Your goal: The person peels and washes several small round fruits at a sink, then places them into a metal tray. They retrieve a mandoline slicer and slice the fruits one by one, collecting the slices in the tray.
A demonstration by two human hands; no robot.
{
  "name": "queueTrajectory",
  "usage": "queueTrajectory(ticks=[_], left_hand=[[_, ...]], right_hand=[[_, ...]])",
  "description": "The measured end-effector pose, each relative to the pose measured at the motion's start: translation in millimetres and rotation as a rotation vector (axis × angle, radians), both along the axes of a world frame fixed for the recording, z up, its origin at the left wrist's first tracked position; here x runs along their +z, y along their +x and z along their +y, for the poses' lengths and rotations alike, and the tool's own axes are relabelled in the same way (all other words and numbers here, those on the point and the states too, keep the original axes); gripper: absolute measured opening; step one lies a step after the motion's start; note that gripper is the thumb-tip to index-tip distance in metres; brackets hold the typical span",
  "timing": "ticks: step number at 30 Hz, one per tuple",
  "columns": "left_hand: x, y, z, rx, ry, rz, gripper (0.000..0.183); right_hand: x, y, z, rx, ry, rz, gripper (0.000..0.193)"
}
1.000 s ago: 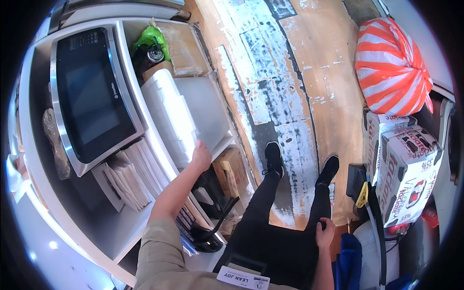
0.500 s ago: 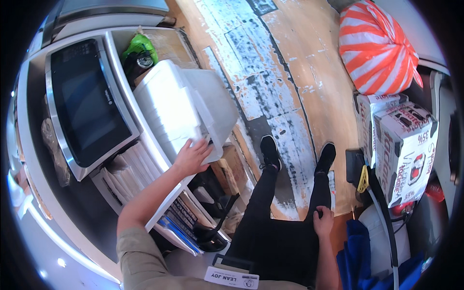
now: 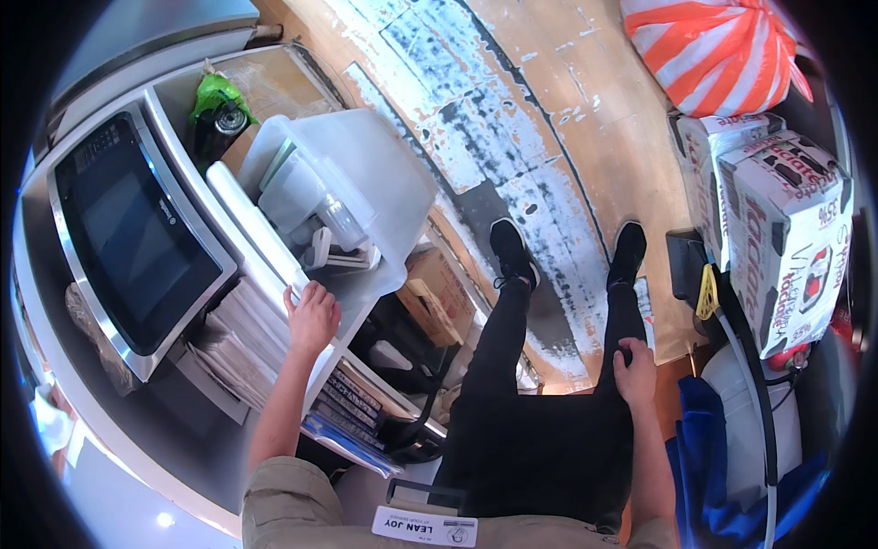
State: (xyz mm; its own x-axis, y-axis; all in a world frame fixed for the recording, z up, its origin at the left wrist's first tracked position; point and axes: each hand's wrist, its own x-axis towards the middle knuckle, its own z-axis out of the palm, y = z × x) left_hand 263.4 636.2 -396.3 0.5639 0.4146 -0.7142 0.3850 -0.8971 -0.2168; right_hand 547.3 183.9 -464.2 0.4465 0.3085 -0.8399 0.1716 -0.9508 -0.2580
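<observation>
My left hand (image 3: 314, 316) grips the near end of a white plastic lid (image 3: 251, 224), fingers closed over its edge. The lid stands tilted up along the left side of a translucent plastic bin (image 3: 393, 178). Inside the uncovered bin lie clear plastic containers (image 3: 306, 192) and some white pieces (image 3: 338, 254) whose kind I cannot make out. Down by my right thigh rests my right hand (image 3: 635, 373), loosely curled with thumb and fingers apart and nothing visible in it.
A microwave (image 3: 142, 233) sits in the shelf at left, with stacked white papers (image 3: 242, 329) beside it. Below are books (image 3: 352, 403) and a cardboard box (image 3: 439, 297). On the right stand printed cartons (image 3: 786, 238), a striped bag (image 3: 713, 55) and a grey hose (image 3: 754, 412).
My left hand has moved left, swinging the lid up off the bin, so its contents now show. My right hand stays by my thigh. The whole view has shifted slightly.
</observation>
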Motion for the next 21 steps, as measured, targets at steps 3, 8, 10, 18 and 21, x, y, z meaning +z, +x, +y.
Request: queueTrajectory(ticks=[3,8,10,18,21], left_hand=[[-10,-11,10,-0.058,0.004,0.538,0.027],[-46,-10,31,0.202,-0.064,0.66,0.032],[-64,-11,38,0.338,0.001,0.366,0.028],[-147,-26,80,0.867,0.139,0.195,0.064],[-129,-25,79,0.784,0.138,0.177,0.057]], right_hand=[[-18,-4,19,0.011,0.125,0.009,0.021],[-27,-42,59,-0.269,0.242,0.244,0.02],[-22,-54,69,-0.261,0.249,0.292,0.02],[-19,-49,43,-0.276,0.168,0.253,0.017],[-20,-40,29,-0.379,0.119,0.235,0.015]])
